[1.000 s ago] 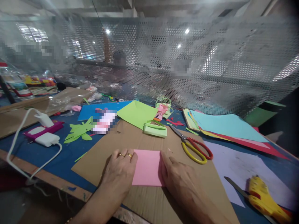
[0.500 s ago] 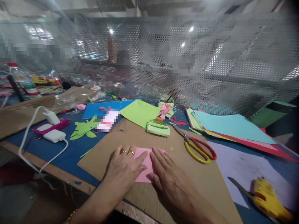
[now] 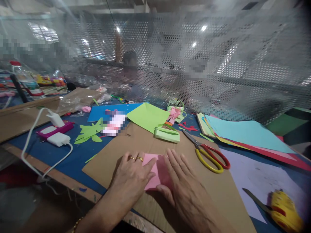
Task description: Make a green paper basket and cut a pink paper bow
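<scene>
A pink paper sheet [image 3: 155,170] lies on a brown cardboard sheet [image 3: 136,144] in front of me, mostly covered by both hands. My left hand [image 3: 133,178], with two gold rings, lies flat on the paper's left part, fingers stretched out. My right hand [image 3: 183,186] lies flat over its right part, fingers spread and pointing away from me. Neither hand grips anything.
Red-and-yellow scissors [image 3: 207,153] lie right of the hands. A yellow glue gun [image 3: 285,212] sits at the near right. Coloured paper sheets [image 3: 245,132], a green folded paper piece [image 3: 167,134], green leaf cutouts [image 3: 88,132] and a white charger [image 3: 58,139] surround the cardboard. A perforated screen [image 3: 218,64] rises behind.
Both hands moved inward over the pink paper, from its side edges to lying across it. The paper now shows much less. The view shifted slightly.
</scene>
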A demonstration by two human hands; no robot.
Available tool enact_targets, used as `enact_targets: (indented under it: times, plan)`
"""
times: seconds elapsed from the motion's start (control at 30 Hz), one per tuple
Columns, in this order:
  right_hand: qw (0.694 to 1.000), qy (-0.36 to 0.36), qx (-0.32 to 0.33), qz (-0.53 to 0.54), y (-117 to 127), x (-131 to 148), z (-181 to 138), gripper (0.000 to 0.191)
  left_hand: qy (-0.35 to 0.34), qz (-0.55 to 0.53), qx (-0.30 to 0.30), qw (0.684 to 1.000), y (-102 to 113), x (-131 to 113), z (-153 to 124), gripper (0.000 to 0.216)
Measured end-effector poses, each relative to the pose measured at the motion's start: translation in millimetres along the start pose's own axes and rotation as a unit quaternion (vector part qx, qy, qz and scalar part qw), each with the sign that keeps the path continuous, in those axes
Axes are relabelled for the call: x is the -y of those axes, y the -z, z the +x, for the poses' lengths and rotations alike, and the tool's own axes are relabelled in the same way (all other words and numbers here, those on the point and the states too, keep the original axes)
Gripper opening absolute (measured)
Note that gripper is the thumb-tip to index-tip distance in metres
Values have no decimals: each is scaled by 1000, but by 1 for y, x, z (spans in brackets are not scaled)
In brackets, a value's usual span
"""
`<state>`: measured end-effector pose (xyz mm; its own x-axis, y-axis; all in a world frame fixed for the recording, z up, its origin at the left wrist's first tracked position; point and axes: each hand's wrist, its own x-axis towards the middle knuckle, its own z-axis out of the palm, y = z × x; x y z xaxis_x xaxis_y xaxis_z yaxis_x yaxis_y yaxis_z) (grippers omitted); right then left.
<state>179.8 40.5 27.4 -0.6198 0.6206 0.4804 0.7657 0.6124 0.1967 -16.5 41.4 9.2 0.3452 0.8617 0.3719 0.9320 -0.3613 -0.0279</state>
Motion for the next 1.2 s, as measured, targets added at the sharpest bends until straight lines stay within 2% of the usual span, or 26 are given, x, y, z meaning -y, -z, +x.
enact_targets:
  times: [0.2,0.43,0.57,0.93,1.2]
  plan:
    - [997,49,41,32,-9,7,-2,77,16,7,5,1000,3,-1,1,37]
    - [998,38,40,23,-11,9,-4,74,14,4,8,1000,1,-1,0,36]
    - [999,15,41,19,-13,12,-6,68,11,6,-17,1000,-2,0,-2,35]
    - [994,2,70,82,-12,9,-6,68,19,20,-33,999,-7,0,-5,36]
    - [991,-5,78,105,-11,6,-6,68,10,-2,-28,1000,-4,3,-3,45]
